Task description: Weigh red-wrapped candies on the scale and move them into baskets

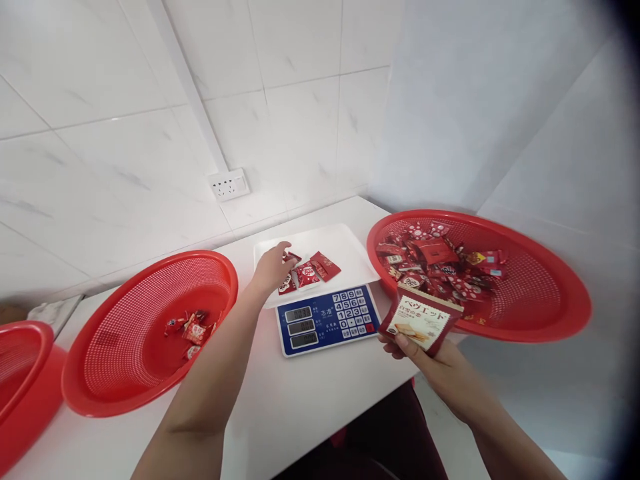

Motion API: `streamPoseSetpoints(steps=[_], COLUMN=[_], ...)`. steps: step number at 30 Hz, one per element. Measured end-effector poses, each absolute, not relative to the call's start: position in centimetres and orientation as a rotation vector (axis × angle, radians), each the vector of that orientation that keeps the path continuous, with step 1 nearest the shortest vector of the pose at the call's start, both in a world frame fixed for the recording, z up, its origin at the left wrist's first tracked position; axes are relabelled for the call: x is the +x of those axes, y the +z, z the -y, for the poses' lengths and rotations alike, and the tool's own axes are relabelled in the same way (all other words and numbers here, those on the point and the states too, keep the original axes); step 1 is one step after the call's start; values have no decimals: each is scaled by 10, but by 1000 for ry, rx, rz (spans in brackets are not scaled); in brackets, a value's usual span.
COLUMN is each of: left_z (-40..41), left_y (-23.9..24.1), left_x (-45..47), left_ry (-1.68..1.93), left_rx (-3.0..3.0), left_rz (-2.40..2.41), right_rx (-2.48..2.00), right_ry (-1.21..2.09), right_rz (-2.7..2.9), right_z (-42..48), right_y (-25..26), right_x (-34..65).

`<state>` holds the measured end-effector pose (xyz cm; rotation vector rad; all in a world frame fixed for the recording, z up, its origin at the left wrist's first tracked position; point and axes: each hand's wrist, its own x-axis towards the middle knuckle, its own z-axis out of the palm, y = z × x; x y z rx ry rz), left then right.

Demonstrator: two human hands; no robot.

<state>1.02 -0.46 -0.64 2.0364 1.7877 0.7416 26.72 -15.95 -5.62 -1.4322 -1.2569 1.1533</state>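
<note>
My right hand (pixel 425 353) grips a dark red and cream snack packet (pixel 419 321), with a picture of biscuits on its front. It is held up beside the front rim of the right red basket. On the left, my hand (pixel 273 268) reaches over the white pan (pixel 345 243) of a digital scale, its fingers bent and apart at the packets. Several small red packets lie on the pan, among them a red packet (pixel 306 274) with white print and a darker red packet (pixel 325 265). A further packet is partly hidden by the left fingers.
The scale's blue panel (pixel 327 320) has lit-grey displays and keys. A red basket (pixel 550 293) full of mixed packets stands right. Another red basket (pixel 115 347) with a few packets stands left, beside a third basket (pixel 30 400). A socket (pixel 229 185) is on the tiled wall.
</note>
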Motion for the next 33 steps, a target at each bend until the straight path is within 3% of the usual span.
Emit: streamPoseSetpoints(steps=[4, 9, 22, 33], left_z=[57, 143, 197, 196], left_y=[-4, -23, -60, -68], left_x=[27, 50, 31, 28], left_ry=[781, 632, 619, 726], left_rx=[2062, 1802, 1535, 1405], left_rz=[-1642, -1034, -1163, -1252], right_rx=[-1412, -1228, -1283, -1251], right_ry=[1261, 1534, 1371, 1331], right_rz=[1318, 1725, 2342, 2333], right_z=[164, 171, 176, 173], right_y=[-58, -51, -50, -56], right_x=[268, 252, 229, 230])
